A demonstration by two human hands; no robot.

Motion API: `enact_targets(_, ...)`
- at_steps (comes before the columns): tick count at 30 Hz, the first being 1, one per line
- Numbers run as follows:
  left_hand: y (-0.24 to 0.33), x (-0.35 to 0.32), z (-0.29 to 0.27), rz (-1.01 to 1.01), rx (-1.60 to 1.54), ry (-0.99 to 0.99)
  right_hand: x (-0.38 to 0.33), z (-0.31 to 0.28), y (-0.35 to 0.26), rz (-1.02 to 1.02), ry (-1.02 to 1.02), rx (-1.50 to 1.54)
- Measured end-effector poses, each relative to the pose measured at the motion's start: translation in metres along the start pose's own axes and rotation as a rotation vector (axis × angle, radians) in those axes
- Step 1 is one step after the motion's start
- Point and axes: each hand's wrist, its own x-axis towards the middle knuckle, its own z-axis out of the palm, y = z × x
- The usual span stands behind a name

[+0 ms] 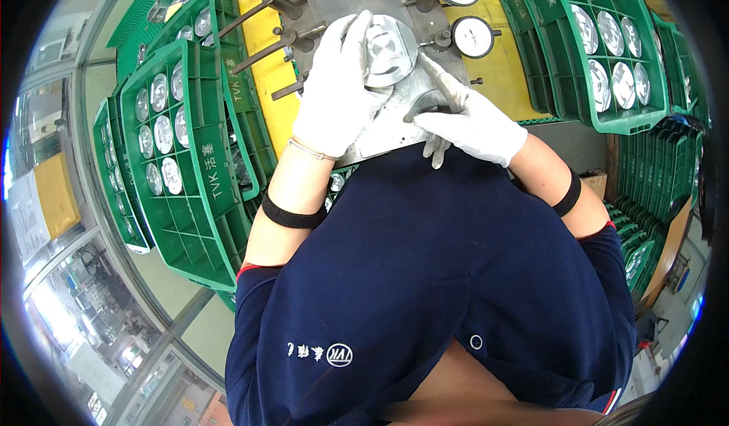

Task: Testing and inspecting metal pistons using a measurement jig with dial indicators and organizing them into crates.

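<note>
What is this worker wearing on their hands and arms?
Both the left hand and the right hand are covered by white fabric gloves. A thin bracelet circles the left wrist. Each forearm carries a black elastic band, one on the left and one on the right. The short sleeves are dark navy with a thin red trim at the edge.

Gloved hands seat a round silver metal piston (389, 48) on a grey steel gauging fixture (395, 126).
The white-gloved left hand (338, 88) cups the piston's side while the white-gloved right hand (467, 122) rests on the fixture beside it; two round white dial gauges (472, 36) stand behind, and green plastic compartment crates (199, 190) of pistons flank the bench.
</note>
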Motion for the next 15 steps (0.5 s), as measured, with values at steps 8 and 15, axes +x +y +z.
enact_targets(8, -0.001, -0.004, -0.007, 0.003, -0.034, 0.016, 0.002, 0.000, -0.003, 0.073, -0.022, -0.023)
enact_targets(15, 0.056, 0.008, -0.060, 0.095, -0.474, -0.045, -0.016, -0.006, -0.011, -0.114, -0.116, 0.268)
